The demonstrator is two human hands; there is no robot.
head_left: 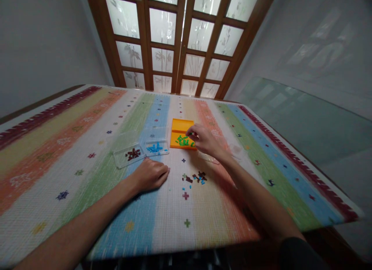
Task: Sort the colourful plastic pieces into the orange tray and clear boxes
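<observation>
Over the right side of an orange box [182,125] hovers my right hand [203,139], thumb and fingertips pinched together. A speck of green shows at the fingertips, perhaps a small green piece, too small to be sure. Green pieces [183,140] lie in the box's near half. My left hand [152,173] rests on the cloth with fingers curled in; whether anything is inside is hidden. Just beyond it stand a clear box with blue pieces [155,147] and another with brown pieces [133,154]. A loose pile of brown and blue pieces [200,177] lies between my forearms.
A striped tablecloth [116,219] covers the table. A clear container [207,157] sits partly behind my right wrist. Past the table's far edge is a wooden door with glass panes [162,58]. A glass panel [290,107] stands along the right side.
</observation>
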